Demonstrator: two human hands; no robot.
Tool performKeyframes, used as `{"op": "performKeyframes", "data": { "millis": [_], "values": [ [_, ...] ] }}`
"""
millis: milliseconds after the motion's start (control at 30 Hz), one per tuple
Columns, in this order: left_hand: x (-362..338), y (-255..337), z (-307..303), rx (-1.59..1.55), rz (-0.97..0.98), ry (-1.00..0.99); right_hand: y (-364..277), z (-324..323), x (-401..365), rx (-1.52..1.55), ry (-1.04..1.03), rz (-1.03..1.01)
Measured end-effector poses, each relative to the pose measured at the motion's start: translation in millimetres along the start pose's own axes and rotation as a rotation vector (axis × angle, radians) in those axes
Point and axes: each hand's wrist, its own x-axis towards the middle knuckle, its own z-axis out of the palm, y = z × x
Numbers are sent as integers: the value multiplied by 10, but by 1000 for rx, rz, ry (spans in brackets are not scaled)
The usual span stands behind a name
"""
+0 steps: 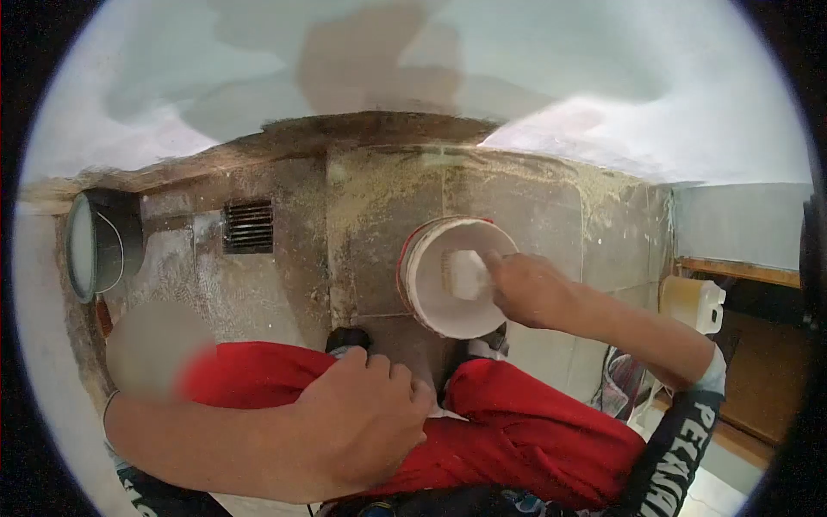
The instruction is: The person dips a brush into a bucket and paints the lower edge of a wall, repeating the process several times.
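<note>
A white bucket point(422, 293) with a red outer edge stands on the tiled floor in front of my legs, its mouth facing me. My right hand point(534, 289) reaches over its right rim, fingers closed on a small white plastic container point(468, 274) inside the bucket. Faint lettering shows on the container's side. What else lies in the bucket cannot be made out. My left hand point(370, 414) rests with curled fingers on my red trousers point(534, 422), near the knee. Its palm is hidden, and no object shows in it.
A dark bucket point(125, 241) with a wire handle lies at the far left. A floor grate point(249, 227) is set in the stained tiles. At the right stands a yellowish jug point(689, 303) by a wooden edge. The pale wall point(551, 77) rises ahead. A blurred patch covers the left side.
</note>
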Motion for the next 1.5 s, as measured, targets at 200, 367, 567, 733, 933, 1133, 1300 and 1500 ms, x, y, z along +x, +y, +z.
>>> {"op": "performKeyframes", "data": {
  "millis": [200, 367, 567, 733, 933, 1133, 1300, 1500],
  "values": [
    [-120, -65, -23, -4, -51, -24, 1, 471, 335, -95, 52, -44],
    [-193, -79, -79, -33, -63, -36, -2, 524, 487, -183, -7, -92],
    [-222, -93, -93, -27, -59, -51, -49, 535, 510, -217, 28, -59],
    [-250, -107, -114, -30, -71, -62, -31, 637, 574, -237, -2, -57],
    [-283, -125, -88, -61, -80, -46, -17, 616, 556, -244, 22, -72],
    [-293, -153, -85, -62, -85, -39, -30, 637, 582, -251, 13, -43],
    [-303, -159, -93, -73, -92, -24, -12, 651, 604, -250, 11, -47],
    [-300, -163, -91, -71, -83, -17, -33, 562, 542, -215, 25, -61]
  ]
}}
